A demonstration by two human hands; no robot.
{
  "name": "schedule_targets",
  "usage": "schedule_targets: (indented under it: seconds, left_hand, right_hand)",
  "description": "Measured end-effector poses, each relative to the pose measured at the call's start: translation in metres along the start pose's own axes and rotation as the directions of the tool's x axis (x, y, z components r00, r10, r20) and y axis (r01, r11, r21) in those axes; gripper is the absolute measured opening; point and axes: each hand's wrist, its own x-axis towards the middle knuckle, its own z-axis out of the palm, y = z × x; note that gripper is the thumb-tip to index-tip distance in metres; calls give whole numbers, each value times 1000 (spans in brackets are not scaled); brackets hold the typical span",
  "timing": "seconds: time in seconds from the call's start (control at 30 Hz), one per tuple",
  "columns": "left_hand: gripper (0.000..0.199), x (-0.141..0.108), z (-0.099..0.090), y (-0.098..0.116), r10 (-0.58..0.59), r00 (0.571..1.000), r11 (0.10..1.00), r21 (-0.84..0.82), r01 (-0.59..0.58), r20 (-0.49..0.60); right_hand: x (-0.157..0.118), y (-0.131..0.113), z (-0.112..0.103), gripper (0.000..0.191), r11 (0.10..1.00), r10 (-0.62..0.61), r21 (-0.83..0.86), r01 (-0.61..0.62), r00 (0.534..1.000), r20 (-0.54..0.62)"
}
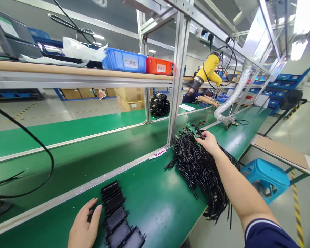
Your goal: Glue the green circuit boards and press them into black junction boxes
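Observation:
A large heap of black cables (196, 162) lies on the green bench and hangs over its front edge, with small green circuit boards (193, 129) at its far end. My right hand (207, 140) reaches onto that end, thumb and fingers closed at a cable by the boards; the exact grip is small in view. At the lower left, my left hand (85, 222) hovers beside a row of black plastic cases (116, 213), its fingers apart and holding nothing. The cases lie side by side, open side up.
A white tube (158, 154) lies by the metal rail. A metal post (177, 79) rises behind the cables. Above hang a yellow heat gun (209, 70) and a silver duct (237, 91). A blue stool (267, 177) stands right. Another person's arms (208, 100) are farther back.

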Motion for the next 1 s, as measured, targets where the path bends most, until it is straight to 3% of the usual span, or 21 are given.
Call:
schedule_targets:
  seconds: [0.13, 0.23, 0.37, 0.5, 0.63, 0.7, 0.77, 0.83, 0.87, 0.93, 1.0]
  left_hand:
    - [68, -1, -4, 8, -24, 1000, 1000, 13, 23, 11]
    - [70, -3, -7, 13, -50, 998, 998, 27, 49, 31]
    - [70, -3, -6, 13, -47, 999, 998, 29, 46, 25]
    - [67, -2, -3, 11, -64, 998, 998, 8, 64, 6]
    - [65, -2, -11, 20, -153, 988, 987, -58, 153, 1]
    - [66, -5, -22, 39, -129, 992, 984, -123, 126, -10]
    - [68, -11, -36, 72, 15, 1000, 968, -252, -19, -20]
    - [72, -15, -46, 117, 242, 970, 866, -449, -220, -10]
    - [75, -16, -48, 141, 319, 948, 794, -549, -262, 9]
    - [82, -12, -42, 183, 372, 926, 631, -749, -204, 62]
    - [87, -4, -27, 211, 318, 929, 508, -861, 0, 188]
  right_hand:
    - [2, 2, -9, 36, 968, 36, 250, -24, 998, -47]
    - [11, -3, -22, 38, 952, 32, 307, -10, 997, -67]
    - [20, -21, -45, 40, 857, -101, 481, 184, 976, -193]
    - [25, -48, -67, 38, 769, -206, 510, 386, 905, -373]
    - [17, -83, -99, 36, 732, -328, 397, 553, 797, -507]
    - [4, -103, -115, 34, 708, -404, 321, 629, 734, -546]
    - [-16, -123, -121, 32, 692, -485, 256, 674, 698, -526]
    - [-43, -139, -109, 27, 698, -566, 209, 685, 707, -425]
    - [-59, -144, -95, 25, 704, -603, 195, 683, 720, -342]
    - [-94, -147, -53, 21, 710, -662, 201, 675, 737, -136]
    - [-131, -140, -3, 14, 722, -677, 234, 652, 734, 44]
